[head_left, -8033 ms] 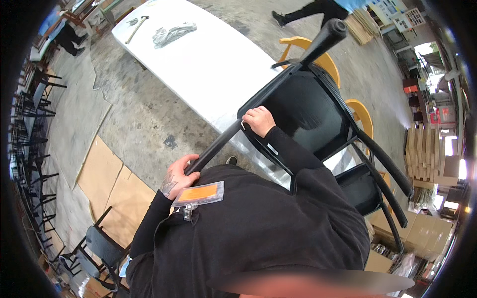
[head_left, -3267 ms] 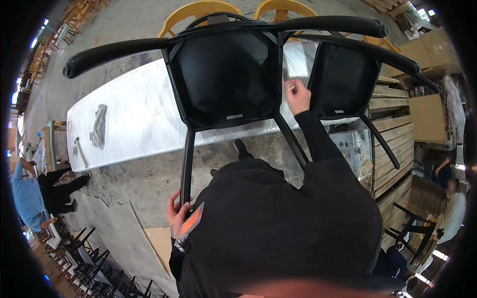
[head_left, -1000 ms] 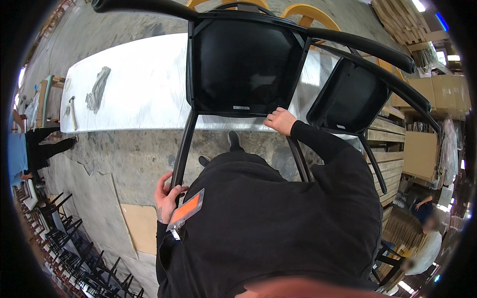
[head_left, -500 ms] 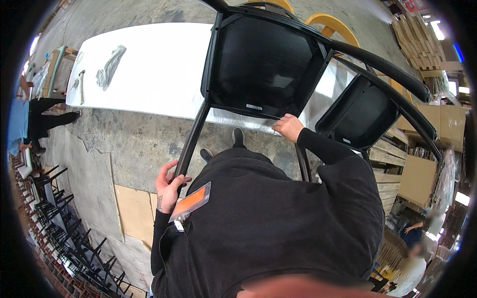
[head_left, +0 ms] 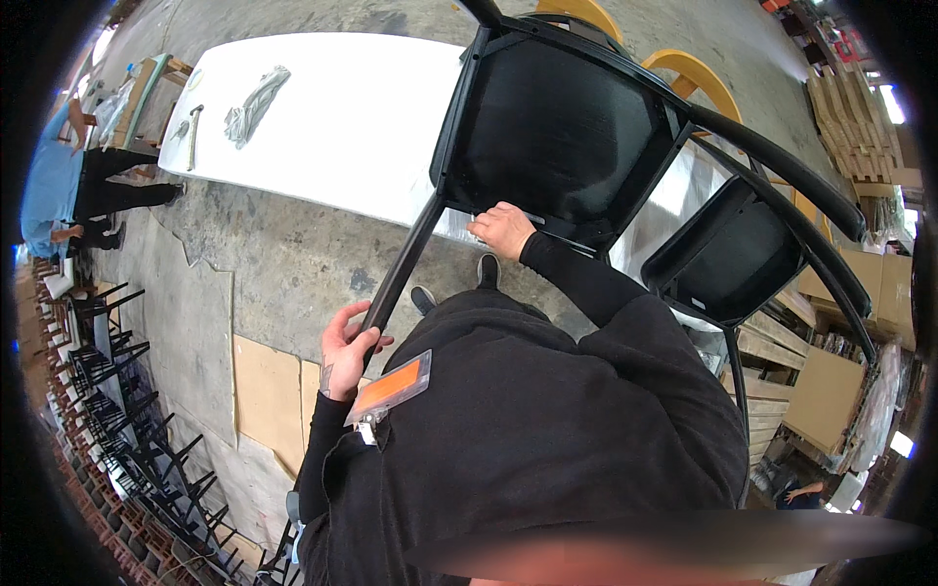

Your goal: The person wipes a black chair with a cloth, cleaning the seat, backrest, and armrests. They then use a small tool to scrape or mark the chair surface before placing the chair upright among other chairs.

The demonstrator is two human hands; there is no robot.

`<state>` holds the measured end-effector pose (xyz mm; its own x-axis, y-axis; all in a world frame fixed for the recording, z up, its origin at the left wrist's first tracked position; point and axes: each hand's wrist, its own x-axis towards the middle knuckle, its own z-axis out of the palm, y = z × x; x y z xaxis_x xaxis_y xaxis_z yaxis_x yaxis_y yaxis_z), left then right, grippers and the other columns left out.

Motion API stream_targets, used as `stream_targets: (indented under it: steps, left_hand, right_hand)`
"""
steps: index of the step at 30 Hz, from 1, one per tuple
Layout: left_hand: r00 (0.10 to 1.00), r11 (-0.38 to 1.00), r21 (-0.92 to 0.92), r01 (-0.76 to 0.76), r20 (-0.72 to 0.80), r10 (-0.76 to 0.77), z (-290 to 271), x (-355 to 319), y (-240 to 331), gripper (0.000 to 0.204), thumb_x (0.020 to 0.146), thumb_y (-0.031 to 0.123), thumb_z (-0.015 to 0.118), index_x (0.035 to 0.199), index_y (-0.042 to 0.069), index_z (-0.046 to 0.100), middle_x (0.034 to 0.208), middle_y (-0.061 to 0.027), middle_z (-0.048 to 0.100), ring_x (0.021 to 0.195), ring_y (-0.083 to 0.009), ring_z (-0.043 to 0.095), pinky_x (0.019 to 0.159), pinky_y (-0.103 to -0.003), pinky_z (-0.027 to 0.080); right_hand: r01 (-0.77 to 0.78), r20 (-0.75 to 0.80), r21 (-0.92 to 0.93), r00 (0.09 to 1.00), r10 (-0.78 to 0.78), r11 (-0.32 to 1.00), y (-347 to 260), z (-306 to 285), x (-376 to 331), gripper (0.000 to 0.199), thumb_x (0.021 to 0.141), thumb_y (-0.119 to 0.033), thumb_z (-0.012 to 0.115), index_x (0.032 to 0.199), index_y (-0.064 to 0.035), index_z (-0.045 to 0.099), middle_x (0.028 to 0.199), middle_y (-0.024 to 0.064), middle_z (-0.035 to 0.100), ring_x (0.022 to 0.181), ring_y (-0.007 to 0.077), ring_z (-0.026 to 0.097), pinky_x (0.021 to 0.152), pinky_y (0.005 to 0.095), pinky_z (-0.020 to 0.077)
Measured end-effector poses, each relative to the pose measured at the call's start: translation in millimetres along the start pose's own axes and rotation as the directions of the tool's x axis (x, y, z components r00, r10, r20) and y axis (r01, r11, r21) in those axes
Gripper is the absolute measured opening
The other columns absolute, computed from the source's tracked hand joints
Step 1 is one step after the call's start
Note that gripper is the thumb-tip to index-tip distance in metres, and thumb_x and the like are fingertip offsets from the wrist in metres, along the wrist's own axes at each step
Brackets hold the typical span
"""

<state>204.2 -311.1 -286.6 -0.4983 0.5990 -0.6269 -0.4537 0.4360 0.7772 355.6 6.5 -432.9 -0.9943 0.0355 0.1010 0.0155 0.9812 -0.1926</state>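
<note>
you hold a black chair (head_left: 567, 127) in the upper middle of the frame, seat underside toward you. your left hand (head_left: 347, 350) is wrapped round one leg (head_left: 401, 269); your right hand (head_left: 503, 230) grips the seat's near edge. beyond it lies a white tabletop (head_left: 332, 117), a second black chair (head_left: 733, 259) at right.

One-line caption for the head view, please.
Left hand grips a leg of the black chair, right hand on its seat edge, above a white table.

White table (head_left: 332, 117), hammer (head_left: 192, 135), cardboard sheets (head_left: 266, 386)
</note>
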Motion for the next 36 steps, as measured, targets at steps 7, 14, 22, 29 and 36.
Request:
stream_targets:
  steps: [7,14,22,29,36]
  left_hand:
    - [1.0,1.0,0.004,0.007,-0.006,-0.007,0,-1,0,0.049,0.085,-0.003,0.058,0.132,0.001,0.048,0.09,-0.0118,0.068,0.079,-0.0222,0.071,0.068,-0.029,0.052]
    - [1.0,1.0,0.013,0.016,0.01,-0.016,-1,0,2,0.048,0.085,-0.002,0.058,0.132,0.002,0.049,0.094,-0.0126,0.069,0.08,-0.0219,0.071,0.068,-0.029,0.052]
    - [1.0,0.999,0.026,0.022,0.003,-0.022,0,1,4,0.049,0.085,-0.003,0.058,0.132,0.0,0.048,0.09,-0.0141,0.068,0.08,-0.0235,0.071,0.068,-0.029,0.052]
    - [0.999,0.997,0.069,0.031,-0.025,-0.029,5,-3,11,0.047,0.085,-0.005,0.056,0.132,-0.002,0.048,0.091,-0.0151,0.068,0.082,-0.0248,0.071,0.072,-0.03,0.053]
    - [0.994,0.994,0.104,0.042,-0.103,-0.032,12,-6,17,0.046,0.084,-0.005,0.058,0.129,-0.003,0.05,0.096,-0.016,0.068,0.085,-0.0241,0.07,0.074,-0.03,0.053]
  right_hand:
    - [0.086,-0.058,-0.045,0.994,-0.088,0.995,4,5,11,0.014,0.081,-0.016,0.058,0.09,-0.0158,0.068,0.078,-0.0009,0.063,0.077,0.0168,0.064,0.074,0.0337,0.045]
    - [0.048,0.045,-0.079,0.998,-0.045,0.996,1,8,21,0.01,0.081,-0.018,0.059,0.087,-0.0186,0.067,0.08,-0.0015,0.065,0.078,0.0169,0.065,0.074,0.0346,0.0454]
    - [-0.265,-0.28,0.709,0.745,0.605,0.654,21,-13,18,0.01,0.087,-0.012,0.062,0.089,-0.0064,0.07,0.086,0.0078,0.072,0.072,0.0227,0.07,0.063,0.0357,0.0541]
    - [-0.233,0.293,0.951,0.45,0.844,-0.206,53,-3,43,0.024,0.097,-0.019,0.056,0.095,0.0021,0.067,0.079,0.0099,0.071,0.067,0.0166,0.069,0.06,0.0277,0.0536]
    - [-0.339,0.098,0.93,0.607,0.788,0.145,45,9,62,0.025,0.095,-0.02,0.057,0.093,0.0009,0.069,0.073,0.0103,0.071,0.064,0.0181,0.07,0.062,0.0299,0.0548]
